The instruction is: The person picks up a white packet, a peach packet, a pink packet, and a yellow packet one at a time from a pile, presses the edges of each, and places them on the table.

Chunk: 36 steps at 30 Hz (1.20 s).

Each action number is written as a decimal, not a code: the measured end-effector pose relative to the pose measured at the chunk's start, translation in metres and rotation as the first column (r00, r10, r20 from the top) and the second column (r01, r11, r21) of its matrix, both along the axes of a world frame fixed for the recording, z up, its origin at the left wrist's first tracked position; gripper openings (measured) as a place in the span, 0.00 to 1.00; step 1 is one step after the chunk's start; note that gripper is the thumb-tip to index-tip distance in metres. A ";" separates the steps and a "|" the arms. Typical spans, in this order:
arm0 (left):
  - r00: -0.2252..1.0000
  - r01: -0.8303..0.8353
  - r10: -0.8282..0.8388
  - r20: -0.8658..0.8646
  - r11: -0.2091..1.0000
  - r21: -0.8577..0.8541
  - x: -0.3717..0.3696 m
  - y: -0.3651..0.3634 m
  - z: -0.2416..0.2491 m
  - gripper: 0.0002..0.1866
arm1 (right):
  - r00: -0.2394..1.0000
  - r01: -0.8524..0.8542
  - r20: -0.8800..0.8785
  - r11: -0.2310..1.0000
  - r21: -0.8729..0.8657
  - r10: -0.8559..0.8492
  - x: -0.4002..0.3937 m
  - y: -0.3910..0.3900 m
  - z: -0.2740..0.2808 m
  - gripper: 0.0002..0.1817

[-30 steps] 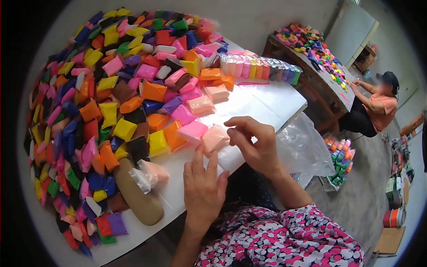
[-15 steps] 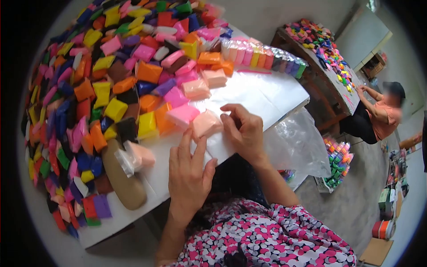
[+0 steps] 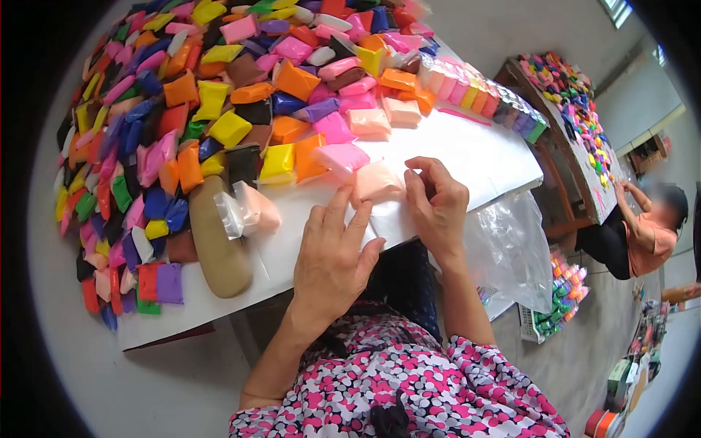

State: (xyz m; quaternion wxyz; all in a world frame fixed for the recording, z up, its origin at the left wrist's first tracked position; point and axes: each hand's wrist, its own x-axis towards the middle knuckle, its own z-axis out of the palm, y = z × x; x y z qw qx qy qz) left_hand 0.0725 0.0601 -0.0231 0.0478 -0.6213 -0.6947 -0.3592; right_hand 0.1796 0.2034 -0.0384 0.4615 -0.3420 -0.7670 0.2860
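A peach packet point(image 3: 377, 181) lies near the front edge of the white table, beside a pink packet point(image 3: 342, 159). My left hand point(image 3: 332, 252) is spread, its fingertips at the near left side of the peach packet. Just right of that packet is my right hand point(image 3: 437, 201), with thumb and forefinger curled close together; whether something small is between them is too unclear to tell. Another peach packet with a clear wrapper end point(image 3: 255, 209) leans by a long tan block point(image 3: 221, 248) on the left.
Many coloured packets point(image 3: 212, 98) cover the table's left and back. A clear bag of coloured packets point(image 3: 482, 95) lies at the back right. An empty-looking plastic bag point(image 3: 507, 248) hangs at the edge, near a basket point(image 3: 531, 321). A person point(image 3: 646, 226) sits at another table point(image 3: 548, 109).
The view has shifted, so the table and packets appear farther right and the near packets higher. My hands stay around the same peach packet, with the left fingers still spread.
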 end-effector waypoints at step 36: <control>0.850 -0.223 0.117 0.514 0.963 0.150 -0.030 0.033 0.026 0.10 | 1.000 -0.016 -0.007 1.000 -0.002 0.016 0.000 0.001 0.001 0.05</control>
